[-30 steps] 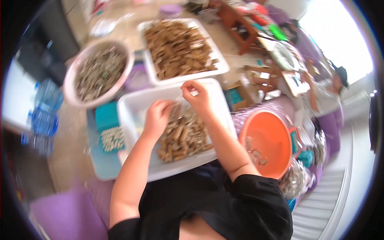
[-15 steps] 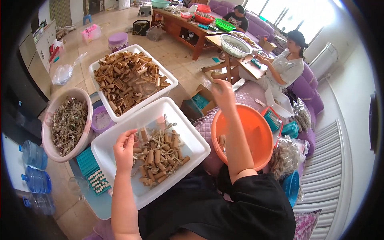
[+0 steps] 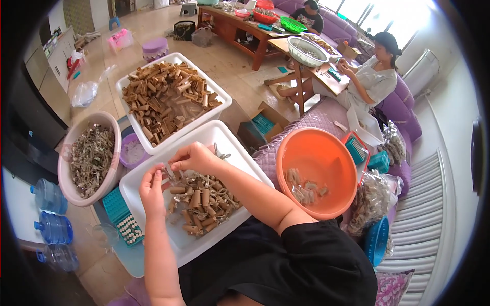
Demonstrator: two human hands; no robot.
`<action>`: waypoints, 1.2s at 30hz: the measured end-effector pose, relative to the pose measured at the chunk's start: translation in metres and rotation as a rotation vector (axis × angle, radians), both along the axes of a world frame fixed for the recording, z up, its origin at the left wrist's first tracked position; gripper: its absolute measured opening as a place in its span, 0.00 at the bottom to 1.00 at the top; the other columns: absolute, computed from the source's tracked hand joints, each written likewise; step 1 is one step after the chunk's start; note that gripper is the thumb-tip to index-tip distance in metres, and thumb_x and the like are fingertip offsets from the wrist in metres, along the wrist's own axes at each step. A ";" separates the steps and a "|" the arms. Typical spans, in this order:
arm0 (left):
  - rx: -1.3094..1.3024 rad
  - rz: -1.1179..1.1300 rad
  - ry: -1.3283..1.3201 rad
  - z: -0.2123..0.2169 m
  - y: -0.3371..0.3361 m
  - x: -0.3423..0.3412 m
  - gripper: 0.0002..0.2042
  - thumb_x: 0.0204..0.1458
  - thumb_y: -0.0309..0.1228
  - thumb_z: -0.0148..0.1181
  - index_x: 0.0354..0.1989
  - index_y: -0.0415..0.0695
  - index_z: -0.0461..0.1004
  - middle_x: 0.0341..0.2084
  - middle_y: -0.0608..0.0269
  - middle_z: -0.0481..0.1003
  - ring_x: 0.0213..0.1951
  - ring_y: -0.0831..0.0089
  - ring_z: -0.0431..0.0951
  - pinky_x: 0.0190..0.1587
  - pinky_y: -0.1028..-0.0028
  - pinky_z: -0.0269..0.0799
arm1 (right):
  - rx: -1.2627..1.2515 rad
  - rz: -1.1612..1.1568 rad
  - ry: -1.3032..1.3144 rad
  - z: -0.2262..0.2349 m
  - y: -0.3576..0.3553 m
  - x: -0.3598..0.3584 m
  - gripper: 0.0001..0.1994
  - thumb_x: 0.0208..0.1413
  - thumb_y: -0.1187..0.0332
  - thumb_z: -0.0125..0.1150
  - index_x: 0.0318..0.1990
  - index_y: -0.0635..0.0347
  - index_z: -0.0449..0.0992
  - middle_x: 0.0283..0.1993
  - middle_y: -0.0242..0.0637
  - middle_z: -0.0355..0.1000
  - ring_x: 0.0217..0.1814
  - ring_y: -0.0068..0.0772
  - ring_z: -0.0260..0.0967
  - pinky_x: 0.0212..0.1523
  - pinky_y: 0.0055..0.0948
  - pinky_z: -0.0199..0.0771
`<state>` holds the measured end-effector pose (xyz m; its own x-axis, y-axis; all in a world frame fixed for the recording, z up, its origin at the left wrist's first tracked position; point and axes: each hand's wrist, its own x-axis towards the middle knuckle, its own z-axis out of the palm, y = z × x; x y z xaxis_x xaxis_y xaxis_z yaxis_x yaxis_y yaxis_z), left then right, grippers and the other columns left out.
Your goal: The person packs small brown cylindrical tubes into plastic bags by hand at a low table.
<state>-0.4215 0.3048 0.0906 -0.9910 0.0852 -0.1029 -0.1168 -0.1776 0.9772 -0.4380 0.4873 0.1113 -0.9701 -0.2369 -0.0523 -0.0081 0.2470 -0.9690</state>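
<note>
Currently, both hands met above the left part of the near white tray (image 3: 242,153), just over its contents. The right hand (image 3: 191,157) reached across the tray from its right, its fingers clamped on a small clear piece (image 3: 172,176), which was blurred and partly covered. The left hand (image 3: 152,193) stood over the tray's left side, its fingers bunched beside that piece; whether they gripped it too, I could not tell.

Inside the tray, below the hands, lay a heap of brown tubes (image 3: 199,204) tangled with greyish strands. To the tray's right sat an orange basin (image 3: 337,148) with several pale, tube-shaped pieces (image 3: 306,189) on its bottom. Just beyond the tray was a second white tray (image 3: 199,125), piled with brown strips (image 3: 163,97). Left of the near tray stood a pink basin (image 3: 64,168) full of grey-green strands, with a small purple basin (image 3: 130,137) between the two. Beside the near tray's left edge, a teal case (image 3: 115,204) lay open, rows of white pegs (image 3: 131,230) in its nearer half.
</note>
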 end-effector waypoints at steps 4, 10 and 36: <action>-0.072 -0.025 0.057 -0.003 -0.002 -0.003 0.10 0.58 0.29 0.50 0.44 0.43 0.74 0.35 0.68 0.74 0.36 0.80 0.73 0.37 0.78 0.72 | 0.018 -0.044 0.062 -0.004 0.003 -0.001 0.14 0.42 0.63 0.70 0.36 0.61 0.80 0.29 0.33 0.77 0.30 0.17 0.71 0.33 0.19 0.71; -0.124 -0.036 0.092 -0.006 -0.005 -0.007 0.11 0.57 0.31 0.52 0.45 0.42 0.75 0.35 0.68 0.74 0.36 0.80 0.72 0.37 0.79 0.72 | -0.008 -0.028 0.068 -0.014 0.003 -0.005 0.14 0.40 0.64 0.72 0.34 0.61 0.81 0.28 0.33 0.77 0.30 0.17 0.71 0.33 0.19 0.71; -0.148 -0.102 0.116 -0.013 -0.005 -0.007 0.11 0.57 0.28 0.51 0.45 0.40 0.74 0.38 0.67 0.72 0.36 0.79 0.73 0.38 0.78 0.72 | -0.126 0.004 -0.119 -0.011 0.007 -0.005 0.07 0.46 0.72 0.66 0.33 0.65 0.80 0.27 0.37 0.76 0.27 0.20 0.73 0.29 0.18 0.78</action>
<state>-0.4281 0.2999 0.0779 -0.9840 0.1778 -0.0070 -0.0115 -0.0244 0.9996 -0.4428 0.4943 0.1000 -0.9580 -0.2522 -0.1368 0.1083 0.1236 -0.9864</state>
